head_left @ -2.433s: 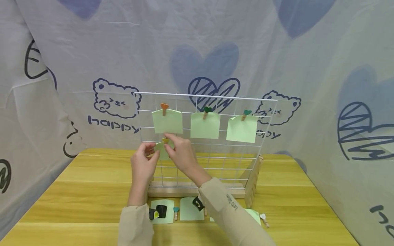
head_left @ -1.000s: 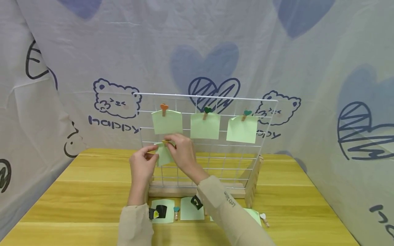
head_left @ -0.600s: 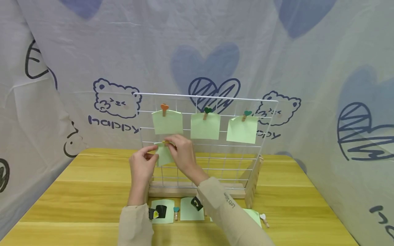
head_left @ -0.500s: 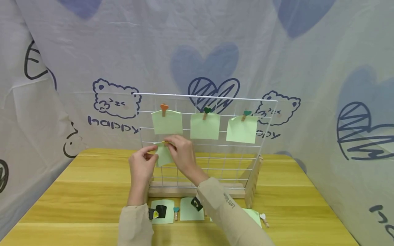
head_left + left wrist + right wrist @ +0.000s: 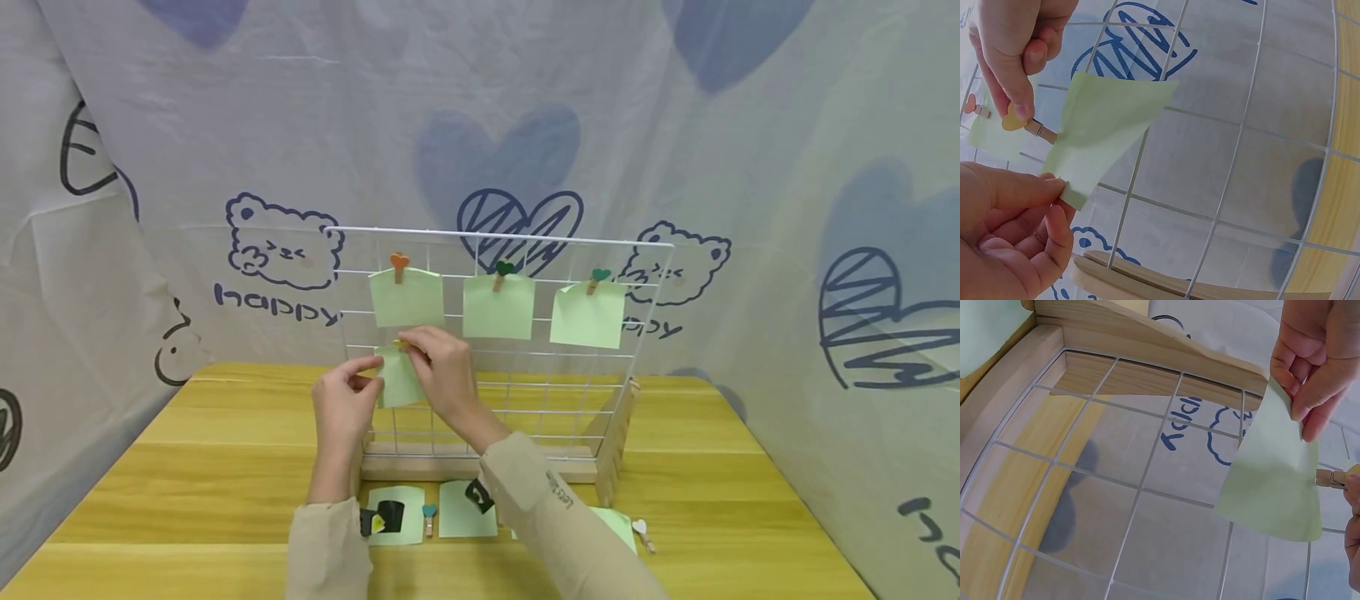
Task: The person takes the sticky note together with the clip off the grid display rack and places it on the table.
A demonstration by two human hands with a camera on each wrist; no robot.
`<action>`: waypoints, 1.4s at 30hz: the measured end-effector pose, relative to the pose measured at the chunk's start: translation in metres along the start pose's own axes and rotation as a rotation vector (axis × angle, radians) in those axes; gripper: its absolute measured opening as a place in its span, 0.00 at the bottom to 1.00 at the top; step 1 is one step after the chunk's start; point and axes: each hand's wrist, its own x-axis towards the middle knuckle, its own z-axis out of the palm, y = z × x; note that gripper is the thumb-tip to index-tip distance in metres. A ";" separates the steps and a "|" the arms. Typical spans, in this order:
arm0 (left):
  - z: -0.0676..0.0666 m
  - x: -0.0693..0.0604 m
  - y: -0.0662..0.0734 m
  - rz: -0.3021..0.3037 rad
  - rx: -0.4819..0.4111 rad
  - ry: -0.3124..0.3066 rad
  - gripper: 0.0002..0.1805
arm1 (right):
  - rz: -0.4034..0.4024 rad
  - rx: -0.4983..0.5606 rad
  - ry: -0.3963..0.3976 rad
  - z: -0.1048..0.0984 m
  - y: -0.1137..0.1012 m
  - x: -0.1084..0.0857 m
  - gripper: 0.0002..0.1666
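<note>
The left hand (image 5: 343,404) is raised from its sleeve (image 5: 328,550), wrist near upright, thumb and index finger pinching the side edge of a green note (image 5: 397,379); its other fingers are curled. The note is at the left part of the rack (image 5: 498,234), below the upper row, tilted out from the wires in the left wrist view.

The right hand (image 5: 444,371) reaches up and leftward across the rack's front, forearm slanting from the lower right. Its thumb and index finger pinch the yellow clip (image 5: 1013,117), whose wooden end meets the note's top edge. Whether the clip also bites a wire cannot be told.

The rack's upper row carries, left to right: a note under an orange clip (image 5: 400,262), a note under a dark green clip (image 5: 503,270), and a note under a teal clip (image 5: 599,277).

On the desk (image 5: 187,483), left to right: a note, a blue clip (image 5: 429,517), a second note, paper partly hidden by the right sleeve (image 5: 555,521), and a white clip (image 5: 642,534).
</note>
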 end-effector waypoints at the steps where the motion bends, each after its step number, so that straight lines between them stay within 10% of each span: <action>1: 0.000 0.000 0.000 0.004 0.003 0.001 0.13 | -0.002 0.006 0.003 -0.001 0.000 0.000 0.05; 42: -0.020 -0.021 0.003 0.015 -0.041 -0.005 0.13 | 0.142 0.207 -0.029 -0.033 -0.002 -0.021 0.08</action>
